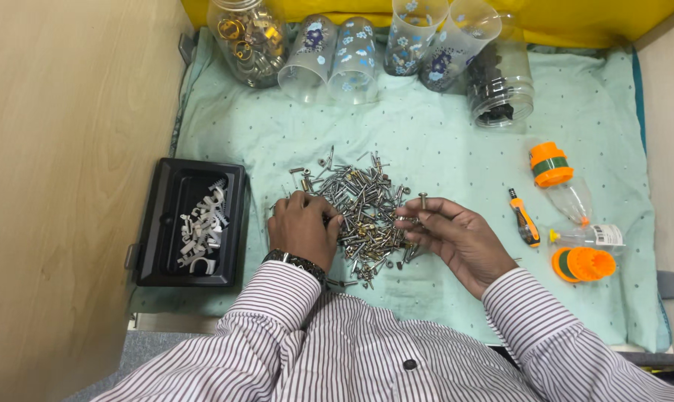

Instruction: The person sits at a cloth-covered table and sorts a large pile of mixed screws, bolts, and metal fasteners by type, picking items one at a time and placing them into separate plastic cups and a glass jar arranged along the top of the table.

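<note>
Head view: hands sorting a heap of small silver metal screws (pixel 359 212).
Right hand (pixel 456 234) pinches one silver screw (pixel 423 199) between fingertips; left hand (pixel 303 227), fingers curled, rests on the heap's left edge.

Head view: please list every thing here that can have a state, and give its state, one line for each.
left hand: palm down, fingers in the screw pile
right hand: holds one screw in its fingertips
screw pile: loose heap on the cloth
black tray: open, holds white clips
patterned cups: lying on their sides, empty
clear jar: holds brass and metal parts
small screwdriver: lying flat, untouched
</note>
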